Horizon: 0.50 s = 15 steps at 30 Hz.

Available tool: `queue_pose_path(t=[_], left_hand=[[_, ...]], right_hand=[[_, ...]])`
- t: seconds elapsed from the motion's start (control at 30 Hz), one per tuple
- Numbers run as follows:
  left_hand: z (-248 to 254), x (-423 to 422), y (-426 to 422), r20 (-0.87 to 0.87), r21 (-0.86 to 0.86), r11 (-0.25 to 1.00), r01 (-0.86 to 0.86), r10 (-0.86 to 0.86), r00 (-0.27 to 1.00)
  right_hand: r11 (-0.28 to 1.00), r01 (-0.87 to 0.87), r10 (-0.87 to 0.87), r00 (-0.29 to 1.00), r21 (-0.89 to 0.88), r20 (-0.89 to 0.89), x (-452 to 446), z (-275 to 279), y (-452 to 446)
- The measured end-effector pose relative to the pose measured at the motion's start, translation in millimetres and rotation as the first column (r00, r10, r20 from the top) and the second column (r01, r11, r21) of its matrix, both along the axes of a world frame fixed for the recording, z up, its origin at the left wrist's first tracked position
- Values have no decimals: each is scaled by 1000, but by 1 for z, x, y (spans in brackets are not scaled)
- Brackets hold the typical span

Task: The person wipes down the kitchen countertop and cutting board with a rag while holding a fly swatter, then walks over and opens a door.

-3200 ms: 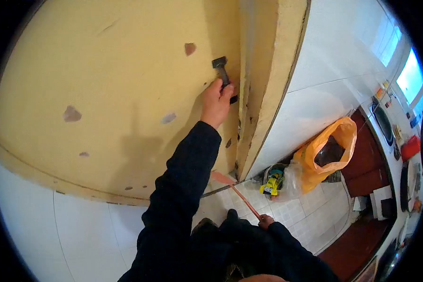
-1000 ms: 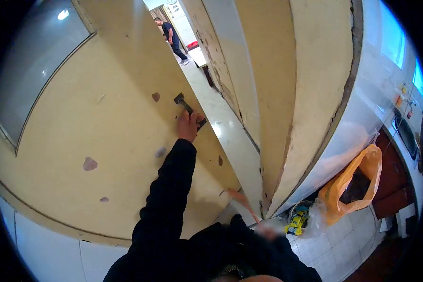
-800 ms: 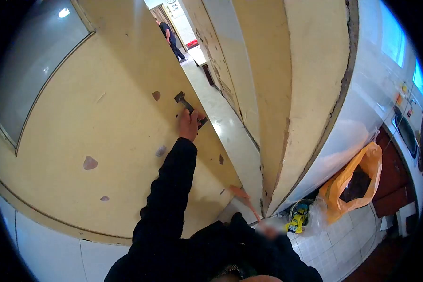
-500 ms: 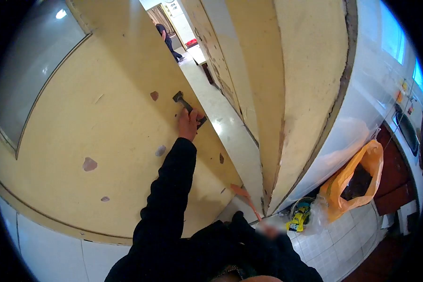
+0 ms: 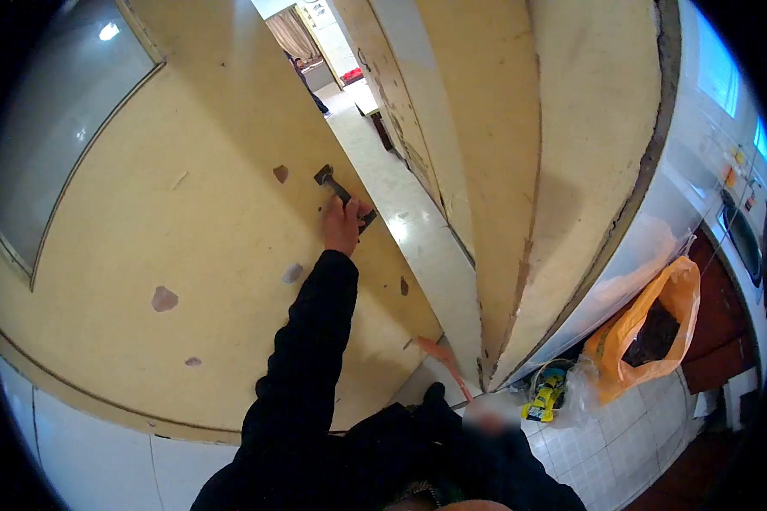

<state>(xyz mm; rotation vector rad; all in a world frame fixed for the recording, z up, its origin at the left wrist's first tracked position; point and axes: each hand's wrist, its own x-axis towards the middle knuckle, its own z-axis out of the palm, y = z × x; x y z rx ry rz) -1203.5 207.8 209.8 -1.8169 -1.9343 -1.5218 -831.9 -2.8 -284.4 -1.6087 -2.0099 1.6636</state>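
Note:
My left hand (image 5: 342, 227) is closed round the dark handle (image 5: 334, 184) of a yellow door (image 5: 222, 247) with several chipped patches. The door stands ajar, with a gap between its edge and the yellow frame (image 5: 507, 196). Low in front of me, my right hand (image 5: 490, 419) is blurred, its separate fingers unclear. An orange long-handled tool (image 5: 445, 358) runs from it, flat end near the door's bottom corner.
An open orange bag (image 5: 609, 349) with dark contents stands on the tiles at the right, beside a clear plastic bag (image 5: 578, 396) and a yellow package (image 5: 544, 402). A counter with a sink (image 5: 740, 238) lies beyond. A person (image 5: 308, 85) shows partly through the gap.
The door has swung from against its frame to ajar, my left hand staying on the handle. My view has shifted. The person beyond has moved left, mostly behind the door edge.

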Motion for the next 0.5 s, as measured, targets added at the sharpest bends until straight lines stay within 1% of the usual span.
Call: queue_pose_path(t=[0.03,0.07,0.13,0.2,0.4,0.5], left_hand=[[3,2,-1,8,-8,1000,-6,6,1000],[7,7,-3,51,-30,999,-32,33,998],[8,8,-5,159,-71,997,-28,39,987],[3,0,3,287,-96,995,36,-7,958],[-12,-15,13,299,-74,994,80,-54,953],[-8,-8,8,321,-54,996,72,-51,946]], right_hand=[[1000,4,-4,1000,-2,3,0,0,0],[1000,5,-5,1000,-7,-1,0,0,1],[1000,9,-9,1000,-9,-4,1,1,-1],[1000,12,-12,1000,-9,-6,3,3,-2],[999,2,-2,1000,36,-9,10,-2,-7],[999,-5,5,1000,38,-7,11,-10,-8]])
